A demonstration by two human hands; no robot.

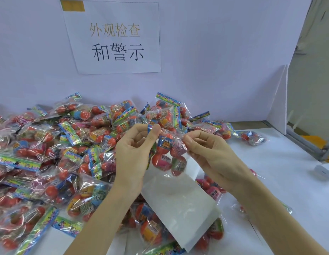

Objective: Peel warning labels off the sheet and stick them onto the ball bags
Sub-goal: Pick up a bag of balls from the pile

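Observation:
A clear ball bag point(168, 153) with several red and pink balls hangs in the air at the centre. My left hand point(136, 150) pinches its colourful top edge between thumb and fingers. My right hand point(206, 151) pinches the bag's right side with thumb and forefinger. Under both hands lies the white label sheet point(180, 205), tilted, resting on other bags. I cannot make out a single label on the sheet or on the held bag.
A big heap of ball bags point(49, 159) covers the white table's left and back. A few bags point(253, 138) lie at the right. A white partition with a paper sign point(116, 41) stands behind. A small white device point(324, 171) sits at the right edge.

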